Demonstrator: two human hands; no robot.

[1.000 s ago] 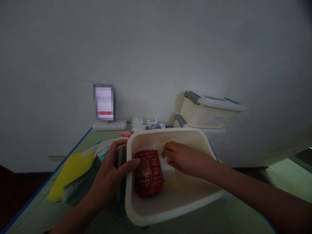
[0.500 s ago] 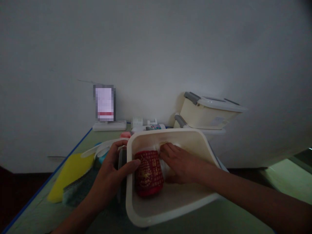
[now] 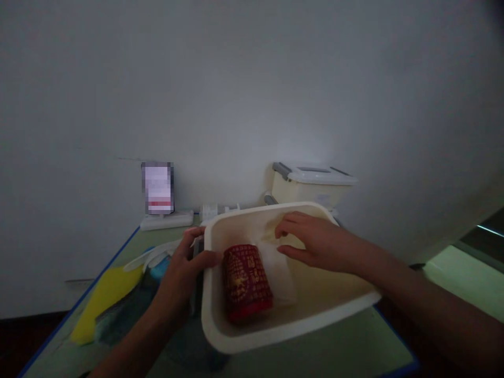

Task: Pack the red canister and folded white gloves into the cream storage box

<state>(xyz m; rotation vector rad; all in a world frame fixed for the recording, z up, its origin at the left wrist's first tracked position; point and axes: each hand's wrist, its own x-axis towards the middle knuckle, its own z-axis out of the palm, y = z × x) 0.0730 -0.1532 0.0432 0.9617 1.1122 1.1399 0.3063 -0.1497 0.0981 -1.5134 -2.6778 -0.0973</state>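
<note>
A cream plastic bin [image 3: 214, 338] is tilted toward me over the table. My left hand [image 3: 179, 273] grips its left wall, thumb over the rim and fingers outside. Inside, against the left wall, lies a red package [image 3: 247, 281] with gold print. Beside it on the right is a pale, flat white item [image 3: 279, 275] whose kind I cannot make out. Over the bin's inside, just above that white item, my right hand [image 3: 313, 240] has its thumb and fingers apart and holds nothing.
Behind the bin, a lidded storage box [image 3: 311, 189] with grey latches stands by the wall. A blurred-out screen [image 3: 158, 188] rests on a white stand [image 3: 167, 220] at the back left. White containers [image 3: 209, 211] lie nearby. Yellow [image 3: 104, 296] and dark green [image 3: 128, 312] soft items cover the table's left side.
My right hand has come up and right, off the white item beside the red package, and its fingers have parted. My left hand keeps its grip on the bin. The view has shifted.
</note>
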